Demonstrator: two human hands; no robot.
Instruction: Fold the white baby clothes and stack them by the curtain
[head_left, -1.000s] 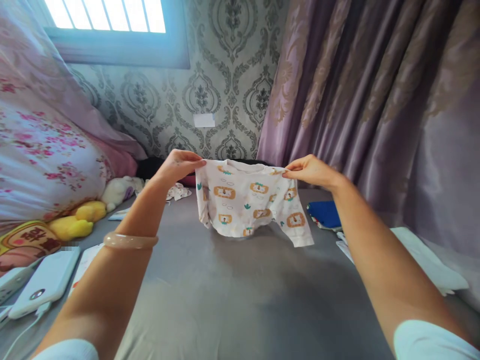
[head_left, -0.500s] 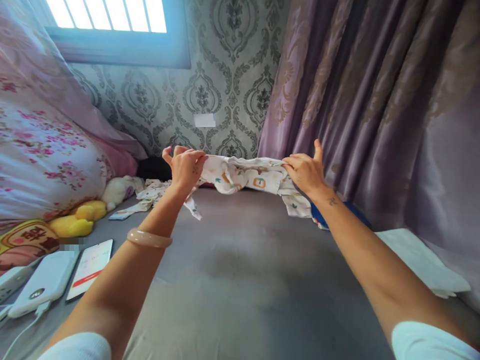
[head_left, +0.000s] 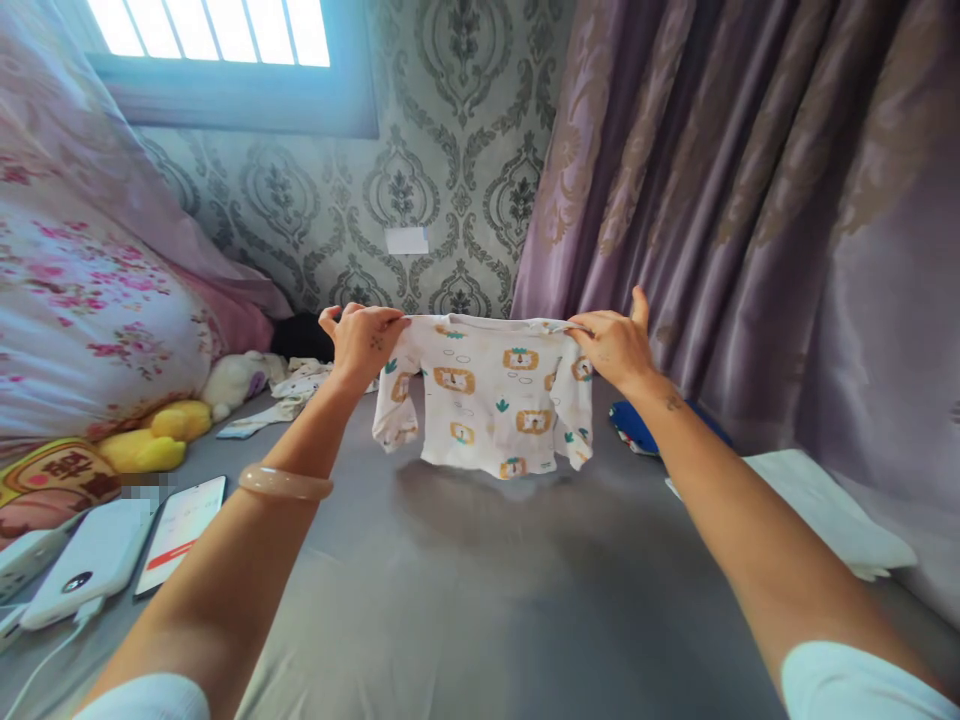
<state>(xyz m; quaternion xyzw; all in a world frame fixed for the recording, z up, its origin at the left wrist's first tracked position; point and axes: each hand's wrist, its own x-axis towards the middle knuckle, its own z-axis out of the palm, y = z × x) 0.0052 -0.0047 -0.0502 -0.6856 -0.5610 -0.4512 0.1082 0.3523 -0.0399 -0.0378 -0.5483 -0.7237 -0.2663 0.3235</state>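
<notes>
Above grey sheet [head_left: 480, 590], hands [head_left: 364, 342] pinch printed shirt [head_left: 489, 400].

a bright barred window [head_left: 232, 95] tops grey damask wallpaper [head_left: 465, 170].

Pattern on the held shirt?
The shirt is white with orange-brown lion faces and green leaves; head view.

On my feed I have a grey-sheeted bed [head_left: 465, 600], lightly creased toward the near side; along its left I make out a white power strip [head_left: 30, 565], a white power bank [head_left: 94, 560] with a cable [head_left: 45, 660] plugged in, a smartphone [head_left: 180, 535] just beside it, and farther back a yellow plush toy [head_left: 154, 440], a white plush toy [head_left: 236, 385] and crumpled printed clothes [head_left: 296, 388]; on the right I see a folded blue garment [head_left: 626, 424] and, nearer, a white cloth [head_left: 825, 505]
</notes>
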